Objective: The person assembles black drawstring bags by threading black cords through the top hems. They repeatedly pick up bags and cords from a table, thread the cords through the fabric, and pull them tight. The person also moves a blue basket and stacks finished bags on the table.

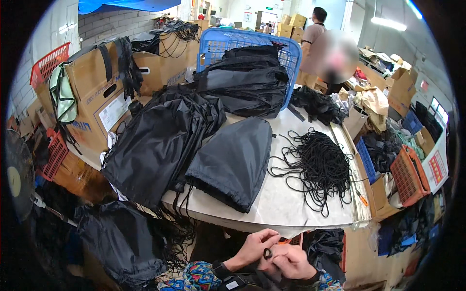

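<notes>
Right hand (292, 262), fingers pinched on small black fabric loop (265, 252), before near edge of white-topped counter (272, 213); left hand (250, 250) beside, fingers curled, grip unclear. Step seems loop handling; next move probably calls for fine two-handed control.

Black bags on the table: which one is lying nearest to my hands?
The front-centre bag, left of the cord heap: its lower edge comes nearest your left hand; the others lie farther left or behind.

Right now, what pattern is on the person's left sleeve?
The left sleeve has a multicoloured print, including blue and red, clearest in the head view.
</notes>
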The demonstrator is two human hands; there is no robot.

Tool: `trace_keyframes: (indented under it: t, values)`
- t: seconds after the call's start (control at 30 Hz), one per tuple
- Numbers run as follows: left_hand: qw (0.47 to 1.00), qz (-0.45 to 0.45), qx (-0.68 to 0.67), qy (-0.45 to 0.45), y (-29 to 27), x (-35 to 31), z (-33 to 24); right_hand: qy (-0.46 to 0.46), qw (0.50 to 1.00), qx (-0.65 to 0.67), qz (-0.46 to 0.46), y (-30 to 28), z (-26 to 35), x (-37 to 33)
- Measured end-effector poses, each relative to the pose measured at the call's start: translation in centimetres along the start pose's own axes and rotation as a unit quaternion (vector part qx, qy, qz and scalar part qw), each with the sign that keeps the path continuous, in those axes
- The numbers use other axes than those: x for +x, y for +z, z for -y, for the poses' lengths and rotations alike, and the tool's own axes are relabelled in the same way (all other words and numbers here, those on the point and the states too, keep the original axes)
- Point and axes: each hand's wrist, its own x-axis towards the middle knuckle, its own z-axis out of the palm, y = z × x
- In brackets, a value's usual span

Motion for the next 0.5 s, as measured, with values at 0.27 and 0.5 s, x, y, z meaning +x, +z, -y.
trace_keyframes:
  t: [0.27, 0.5]
  values:
    - [0.954, -0.242, -0.176, -0.019, -6.6, 2.1, -2.8, 0.314, 0.915, 0.194, -0.163, -3.1, -3.7, 0.7]
    - [0.96, -0.245, -0.131, -0.037, -6.6, 4.8, -2.7, 0.223, 0.943, -0.102, -0.224, 0.8, -9.5, 1.9]
